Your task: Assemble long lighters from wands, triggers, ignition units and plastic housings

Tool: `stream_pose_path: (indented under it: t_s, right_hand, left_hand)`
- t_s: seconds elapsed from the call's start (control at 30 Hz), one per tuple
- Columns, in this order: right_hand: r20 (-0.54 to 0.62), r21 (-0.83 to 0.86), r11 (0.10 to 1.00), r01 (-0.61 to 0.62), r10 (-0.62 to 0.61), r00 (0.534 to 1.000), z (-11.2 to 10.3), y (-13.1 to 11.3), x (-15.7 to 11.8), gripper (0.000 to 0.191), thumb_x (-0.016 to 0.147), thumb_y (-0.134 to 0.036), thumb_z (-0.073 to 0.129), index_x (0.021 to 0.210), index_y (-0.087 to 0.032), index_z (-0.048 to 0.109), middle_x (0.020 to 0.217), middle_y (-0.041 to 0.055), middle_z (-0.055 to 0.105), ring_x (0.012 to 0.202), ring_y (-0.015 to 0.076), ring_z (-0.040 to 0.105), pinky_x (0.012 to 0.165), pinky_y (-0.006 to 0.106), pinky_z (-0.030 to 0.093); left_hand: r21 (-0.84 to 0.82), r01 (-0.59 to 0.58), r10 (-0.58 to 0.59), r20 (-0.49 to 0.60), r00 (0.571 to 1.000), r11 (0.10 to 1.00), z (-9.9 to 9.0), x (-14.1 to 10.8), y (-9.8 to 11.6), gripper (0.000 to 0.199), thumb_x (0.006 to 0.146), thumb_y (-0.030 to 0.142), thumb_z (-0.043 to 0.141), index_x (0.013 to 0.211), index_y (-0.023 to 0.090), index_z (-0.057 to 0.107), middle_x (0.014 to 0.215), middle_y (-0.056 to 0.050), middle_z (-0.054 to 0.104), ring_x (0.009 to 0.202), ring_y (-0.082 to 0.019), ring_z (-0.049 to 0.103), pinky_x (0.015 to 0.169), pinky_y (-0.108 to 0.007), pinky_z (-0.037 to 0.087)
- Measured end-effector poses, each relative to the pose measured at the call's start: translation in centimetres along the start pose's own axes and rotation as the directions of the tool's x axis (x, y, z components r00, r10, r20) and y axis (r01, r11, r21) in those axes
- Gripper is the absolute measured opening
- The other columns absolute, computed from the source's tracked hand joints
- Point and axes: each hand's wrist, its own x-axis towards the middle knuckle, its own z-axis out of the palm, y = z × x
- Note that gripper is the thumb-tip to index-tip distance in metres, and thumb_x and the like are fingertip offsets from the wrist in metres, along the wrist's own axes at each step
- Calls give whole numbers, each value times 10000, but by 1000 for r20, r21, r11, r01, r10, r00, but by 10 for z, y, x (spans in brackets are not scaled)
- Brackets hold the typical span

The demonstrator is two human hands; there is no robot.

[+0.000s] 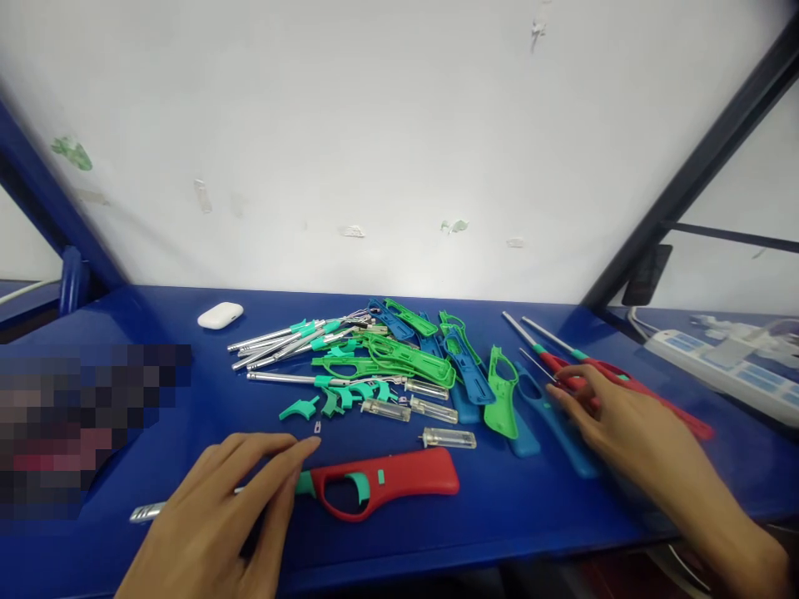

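Observation:
A red utility lighter (412, 476) with a green trigger and collar lies across the near part of the blue table. My left hand (218, 507) is closed over its metal tube, whose tip sticks out on the left. At the right, my right hand (612, 416) has its fingers curled on a thin-shafted screwdriver (537, 366); its handle is mostly hidden. Beside that hand are two more red lighters (662, 398) and blue handle shells (571, 437). Clear fuel tanks (448, 438) lie just beyond the near lighter, with green triggers (300, 408) to their left.
Mid-table is a pile of metal lighter tubes (280, 341) and green handle shells (412, 358). A white earbud case (220, 315) sits at the back left. A power strip (724, 366) and a phone-like dark object (647, 274) are at the right. A white wall (374, 150) stands behind.

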Motion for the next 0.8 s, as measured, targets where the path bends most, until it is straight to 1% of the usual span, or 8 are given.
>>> stream_pose_path:
  t_s: [0.1, 0.2, 0.27, 0.4, 0.5, 0.57, 0.7, 0.8]
  right_hand:
    - [30, -32, 999, 20, -19, 999, 3, -2, 4, 368, 972, -554, 490, 1115, -257, 653, 711, 41, 743, 691, 321, 750, 593, 366, 435]
    - [27, -78, 997, 5, -3, 1000, 3, 2, 7, 354, 977, -549, 494, 1112, -258, 642, 758, 58, 750, 726, 336, 745, 601, 368, 429]
    - [19, -108, 994, -19, 21, 1000, 3, 7, 8, 373, 975, -568, 490, 1090, -251, 650, 784, 86, 756, 722, 358, 735, 581, 375, 409]
    - [35, -111, 993, -31, 35, 999, 6, 13, 8, 339, 973, -555, 496, 971, -267, 676, 846, 90, 772, 763, 360, 738, 587, 388, 413]
    - [40, -91, 995, -35, 38, 998, 8, 13, 9, 352, 973, -560, 497, 922, -271, 691, 838, 75, 764, 780, 356, 738, 615, 401, 438]
    - [27, -78, 996, -41, 43, 999, 8, 11, 9, 379, 975, -565, 486, 911, -258, 700, 852, 89, 753, 760, 346, 728, 625, 408, 450]
    - [-49, -52, 996, -74, 71, 996, 2, 6, 5, 451, 976, -582, 430, 961, -236, 719, 1008, 148, 724, 771, 349, 707, 634, 434, 466]
    - [-138, -18, 994, -111, 107, 985, -7, 2, 2, 469, 975, -594, 403, 1020, -233, 700, 1059, 166, 727, 915, 409, 696, 692, 479, 485]
  left_hand:
    - [24, 84, -84, 21, 996, 996, 2, 22, 3, 260, 1069, 364, 459, 1181, 299, 685, 1069, -12, 733, 918, -188, 704, 805, -319, 559]
    - [35, 155, -159, 122, 980, 987, 6, 40, 3, 321, 1044, 368, 429, 1104, 288, 735, 1018, -23, 746, 904, -224, 720, 719, -354, 558]
    - [33, 165, -168, 190, 967, 986, 8, 47, 3, 339, 1024, 369, 430, 1048, 291, 759, 987, -24, 750, 915, -246, 721, 686, -364, 557]
    - [53, 153, -162, 269, 949, 987, 6, 54, 4, 354, 1001, 331, 431, 949, 284, 777, 942, -38, 749, 870, -259, 718, 583, -340, 519]
    - [61, 118, -132, 323, 937, 991, 4, 62, 10, 353, 1007, 288, 429, 981, 279, 781, 985, -46, 748, 910, -251, 723, 630, -330, 542]
    - [63, 86, -103, 361, 927, 994, 4, 69, 17, 328, 1019, 261, 446, 970, 273, 770, 1009, -42, 742, 938, -245, 714, 679, -327, 556]
    - [73, 29, -57, 417, 907, 997, 10, 88, 33, 309, 1039, 183, 444, 1000, 250, 743, 1007, -50, 719, 973, -250, 674, 660, -302, 535]
    - [61, -37, 5, 458, 889, 997, 17, 103, 45, 310, 1020, 109, 449, 1012, 235, 732, 1015, -63, 697, 982, -241, 649, 620, -271, 506]
